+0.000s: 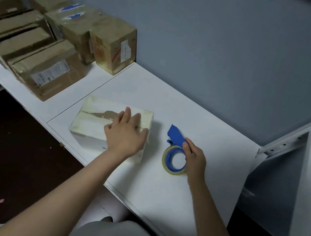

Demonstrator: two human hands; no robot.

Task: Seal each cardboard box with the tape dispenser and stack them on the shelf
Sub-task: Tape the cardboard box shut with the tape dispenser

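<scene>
A small pale cardboard box (95, 122) lies on the white shelf board (159, 185), its taped top torn along the middle seam. My left hand (126, 133) rests flat on the right part of the box top, fingers straight. To the right, a blue tape dispenser (174, 154) with a yellowish tape roll stands on the board. My right hand (195, 160) grips the dispenser at its right side, fingers curled round the frame.
Several brown taped cardboard boxes (50, 74) stand packed together at the shelf's far left, up to the grey wall. A white metal shelf post (305, 206) rises at the right. Dark floor lies below the shelf's front edge.
</scene>
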